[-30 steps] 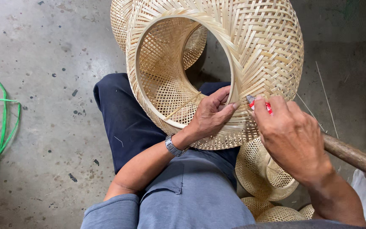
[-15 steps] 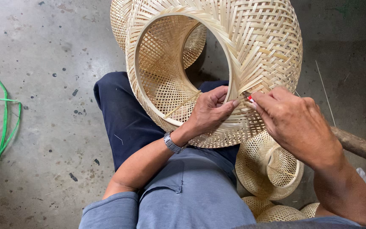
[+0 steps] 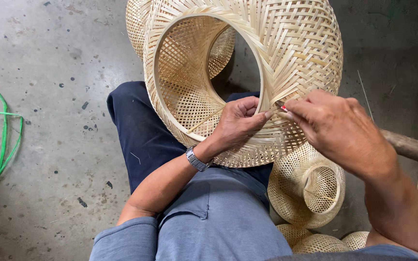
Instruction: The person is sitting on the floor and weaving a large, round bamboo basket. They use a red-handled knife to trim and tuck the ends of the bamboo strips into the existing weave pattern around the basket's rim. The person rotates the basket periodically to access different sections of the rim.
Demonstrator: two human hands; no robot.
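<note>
Large woven bamboo basket on lap, tipped sideways, open mouth facing viewer's left, long axis roughly horizontal. Left hand curled, pinching rim strip. Right hand closed around small red-tipped tool, tip at rim between both hands. Step judged: finishing rim weave; next move needs steady tucking. Smaller baskets below right hand.

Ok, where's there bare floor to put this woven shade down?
Bare concrete floor lies to the left, between the green cord and the dark trouser leg. The right is crowded: small woven baskets and a wooden handle fill it. The left hand and right hand grip the large woven bamboo shade.
</note>
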